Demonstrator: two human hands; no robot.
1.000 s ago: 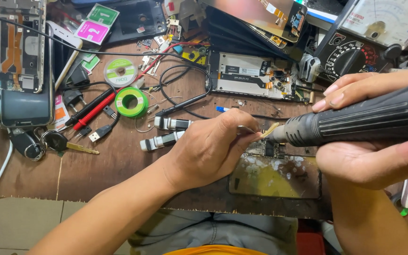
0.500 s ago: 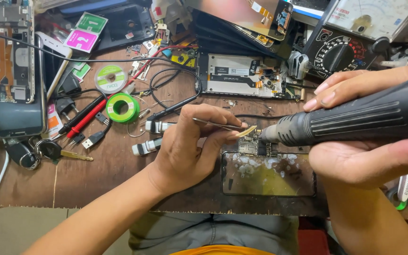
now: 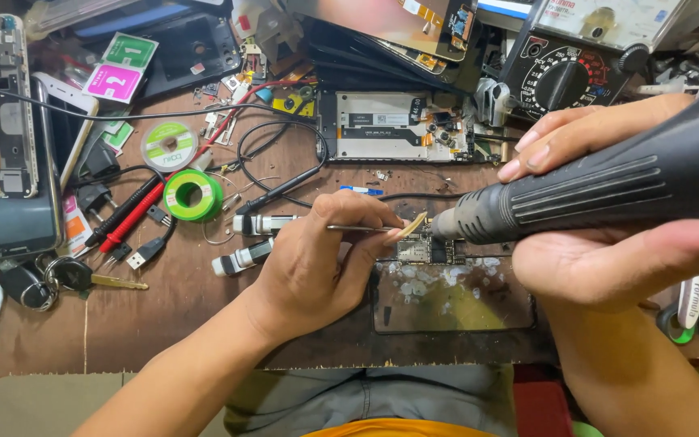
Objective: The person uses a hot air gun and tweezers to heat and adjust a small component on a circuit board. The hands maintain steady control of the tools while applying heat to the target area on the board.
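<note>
The left hand (image 3: 309, 267) pinches slim metal tweezers (image 3: 366, 228), now lowered onto the small circuit board (image 3: 426, 249). At three o'clock, the right hand (image 3: 608, 243), fingers wrapped closed, grips the black ribbed hot-air handpiece (image 3: 608, 190), its nozzle brought closer.

Two hands: the left hand (image 3: 317, 259) and the right hand (image 3: 608, 243). One hot-air tool (image 3: 608, 190), one pair of tweezers (image 3: 357, 228), one circuit board (image 3: 430, 249) beneath the fingertips. Two solder spools (image 3: 192, 194), one key (image 3: 95, 279).

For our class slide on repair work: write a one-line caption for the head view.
Left hand holds tweezers over a small circuit board while the right hand aims a hot-air gun at it.
</note>
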